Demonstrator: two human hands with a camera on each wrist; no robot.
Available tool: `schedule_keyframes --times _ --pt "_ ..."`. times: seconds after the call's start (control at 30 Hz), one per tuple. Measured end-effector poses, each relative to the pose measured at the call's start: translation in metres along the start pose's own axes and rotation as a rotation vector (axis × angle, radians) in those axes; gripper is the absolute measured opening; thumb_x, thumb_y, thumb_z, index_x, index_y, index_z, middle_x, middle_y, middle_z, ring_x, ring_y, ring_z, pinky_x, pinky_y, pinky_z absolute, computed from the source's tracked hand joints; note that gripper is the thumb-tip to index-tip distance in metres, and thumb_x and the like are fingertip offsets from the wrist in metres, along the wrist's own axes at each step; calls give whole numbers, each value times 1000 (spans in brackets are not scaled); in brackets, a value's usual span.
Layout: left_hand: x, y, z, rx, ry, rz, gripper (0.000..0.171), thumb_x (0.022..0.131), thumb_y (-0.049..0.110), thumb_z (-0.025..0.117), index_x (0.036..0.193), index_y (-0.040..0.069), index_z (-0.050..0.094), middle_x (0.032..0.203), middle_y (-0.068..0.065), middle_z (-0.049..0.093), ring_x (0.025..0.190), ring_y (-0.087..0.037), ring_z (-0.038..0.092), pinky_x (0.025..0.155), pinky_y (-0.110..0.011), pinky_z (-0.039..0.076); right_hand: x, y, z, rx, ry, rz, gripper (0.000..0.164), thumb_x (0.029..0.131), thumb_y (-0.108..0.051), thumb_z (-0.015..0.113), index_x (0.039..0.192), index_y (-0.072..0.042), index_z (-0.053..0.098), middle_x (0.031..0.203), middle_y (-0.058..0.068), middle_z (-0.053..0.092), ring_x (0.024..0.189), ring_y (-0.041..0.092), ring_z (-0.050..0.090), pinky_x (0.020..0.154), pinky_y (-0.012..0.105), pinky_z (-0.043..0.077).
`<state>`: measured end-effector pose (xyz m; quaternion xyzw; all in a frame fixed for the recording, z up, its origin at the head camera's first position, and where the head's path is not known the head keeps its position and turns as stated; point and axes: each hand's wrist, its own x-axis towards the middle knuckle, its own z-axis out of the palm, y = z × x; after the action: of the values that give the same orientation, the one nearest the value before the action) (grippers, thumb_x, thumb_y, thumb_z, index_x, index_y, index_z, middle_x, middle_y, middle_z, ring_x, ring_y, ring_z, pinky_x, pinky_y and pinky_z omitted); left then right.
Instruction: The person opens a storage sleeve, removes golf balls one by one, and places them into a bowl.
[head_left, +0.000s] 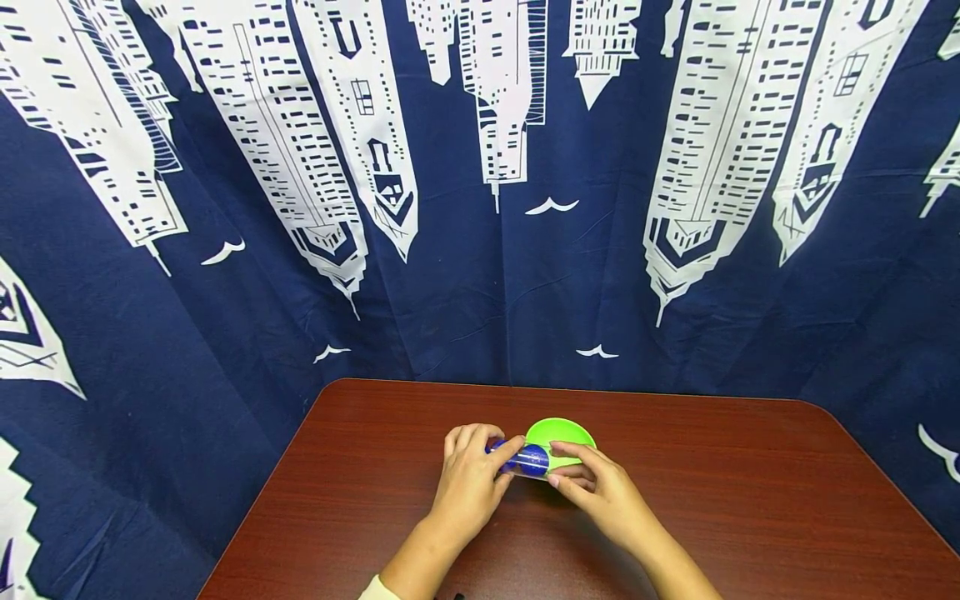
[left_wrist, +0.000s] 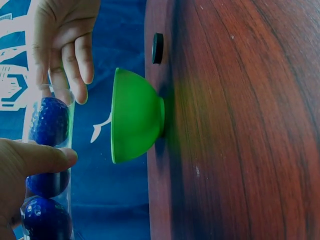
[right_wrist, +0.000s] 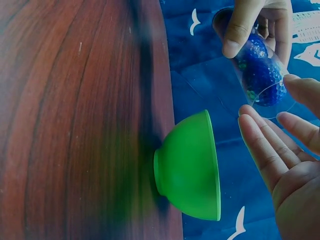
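My left hand (head_left: pixel 468 479) grips a clear plastic tube (left_wrist: pixel 70 200) holding three dimpled blue golf balls (left_wrist: pixel 49 120) in a row. The tube lies about level, held above the table near a green bowl (head_left: pixel 562 432). At the tube's right-hand end, the rim shows as a thin clear ring, with one ball just inside it. My right hand (head_left: pixel 603 492) is beside this end, thumb and index finger spread to either side of the rim and the other fingers extended. Upright on the table, the bowl (right_wrist: pixel 187 167) is partly covered by my right hand in the head view.
A small black disc (left_wrist: pixel 158 48) rests on the brown wooden table (head_left: pixel 360 467), off to one side of the bowl. Behind the table hangs a dark blue cloth (head_left: pixel 457 317) with white building prints. A tiny dark object (head_left: pixel 459 597) shows at the bottom edge.
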<state>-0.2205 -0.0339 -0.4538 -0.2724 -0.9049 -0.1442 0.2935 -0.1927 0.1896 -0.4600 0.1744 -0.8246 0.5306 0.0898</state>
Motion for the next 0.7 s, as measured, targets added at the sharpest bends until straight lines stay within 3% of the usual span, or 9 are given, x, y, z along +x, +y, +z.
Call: schedule_keyframes --times 0.23,0.7 --pt "0 0 -2 7 21 16 53 75 21 90 123 32 72 116 3 62 116 -20 55 107 -45 37 -2 -2 0 38 -22 0 44 94 -20 72 135 -8 61 129 17 65 104 19 73 86 17 57" --pt "1 0 -3 57 60 56 55 72 20 91 122 35 71 115 3 63 115 -20 55 108 -47 38 -2 1 -1 91 -51 31 47 95 -21 71 137 -6 59 130 20 64 104 10 73 85 15 56"
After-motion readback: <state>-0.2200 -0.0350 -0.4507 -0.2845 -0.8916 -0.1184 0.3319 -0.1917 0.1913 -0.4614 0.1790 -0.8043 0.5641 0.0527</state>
